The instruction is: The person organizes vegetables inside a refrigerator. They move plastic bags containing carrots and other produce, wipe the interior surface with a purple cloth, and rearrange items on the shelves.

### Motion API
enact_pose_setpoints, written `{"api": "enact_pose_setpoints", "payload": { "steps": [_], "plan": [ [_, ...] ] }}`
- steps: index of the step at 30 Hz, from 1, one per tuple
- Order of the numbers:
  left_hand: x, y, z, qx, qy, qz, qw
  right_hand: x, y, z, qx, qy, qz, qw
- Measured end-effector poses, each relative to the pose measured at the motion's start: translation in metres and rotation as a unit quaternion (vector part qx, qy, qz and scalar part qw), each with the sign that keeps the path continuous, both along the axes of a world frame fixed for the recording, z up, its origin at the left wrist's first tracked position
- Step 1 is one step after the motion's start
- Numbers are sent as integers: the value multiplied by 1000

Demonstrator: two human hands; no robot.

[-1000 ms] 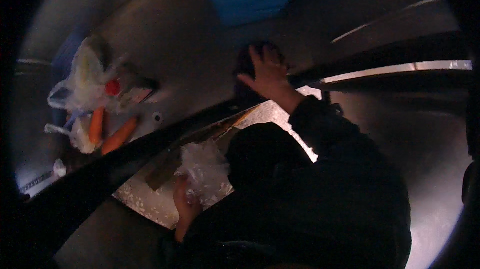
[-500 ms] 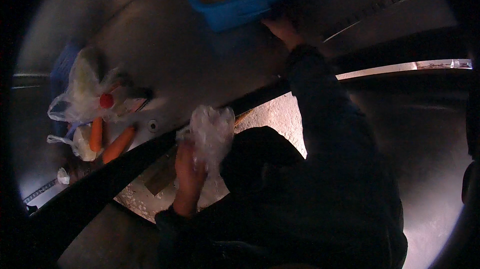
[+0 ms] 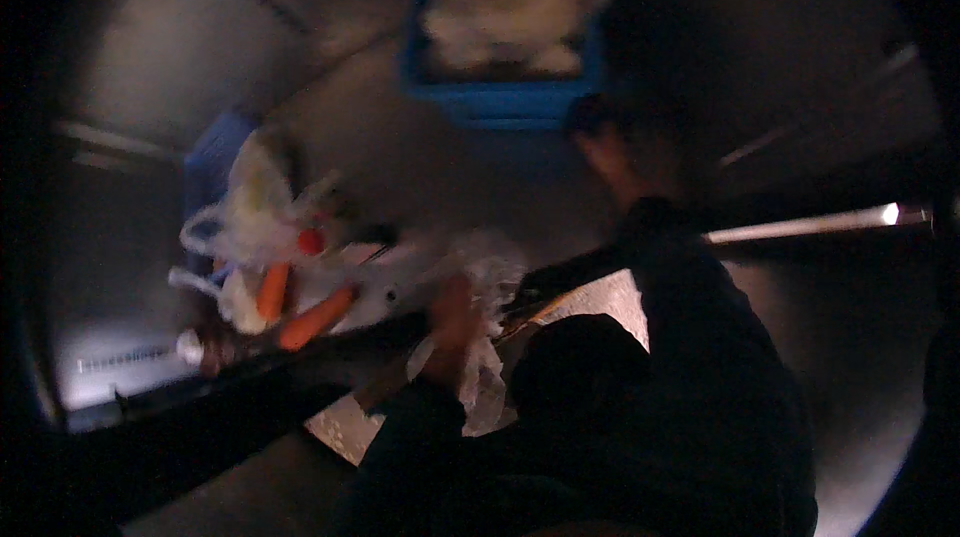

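My left hand is closed on a crumpled clear plastic bag at the front edge of the metal counter. Part of the bag hangs below the hand. Farther off, my right hand reaches to the near right corner of a blue tub. Its fingers meet a dark shape there; motion blur and shadow hide what they hold, if anything. Pale, whitish pieces fill the tub; their kind is too blurred to name.
Left on the counter are two carrots, a clear bag with something pale green, a small round red thing and a blue item behind. A white-tipped thing lies near the front edge.
The whole view has shifted, so the counter's things appear farther right and lower. My left hand has moved forward with the plastic bag to the counter edge. My right hand stays by the tub's corner.
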State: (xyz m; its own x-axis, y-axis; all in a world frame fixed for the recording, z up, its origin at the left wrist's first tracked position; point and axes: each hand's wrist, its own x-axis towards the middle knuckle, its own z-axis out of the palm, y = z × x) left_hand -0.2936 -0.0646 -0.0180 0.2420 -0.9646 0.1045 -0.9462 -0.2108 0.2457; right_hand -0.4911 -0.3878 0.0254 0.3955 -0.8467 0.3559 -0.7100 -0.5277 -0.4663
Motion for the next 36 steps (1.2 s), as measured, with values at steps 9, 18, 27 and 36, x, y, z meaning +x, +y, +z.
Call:
{"api": "enact_pose_setpoints", "payload": {
  "steps": [9, 18, 27, 36],
  "plan": [
    [33, 18, -72, -67, 277, 51, 957, 90, 37, -55, 128, -174, 146, 965],
    [-11, -40, 4, -30, 154, 70, 985, 168, 14, -83, 89, -21, 277, 957],
    [33, -1, -67, -8, 199, 85, 976, 69, -5, -45, -74, 16, 85, 994],
    [21, -6, -18, -31, 19, 36, 999, 88, -198, -76, -30, 42, -134, 990]
  ]
}}
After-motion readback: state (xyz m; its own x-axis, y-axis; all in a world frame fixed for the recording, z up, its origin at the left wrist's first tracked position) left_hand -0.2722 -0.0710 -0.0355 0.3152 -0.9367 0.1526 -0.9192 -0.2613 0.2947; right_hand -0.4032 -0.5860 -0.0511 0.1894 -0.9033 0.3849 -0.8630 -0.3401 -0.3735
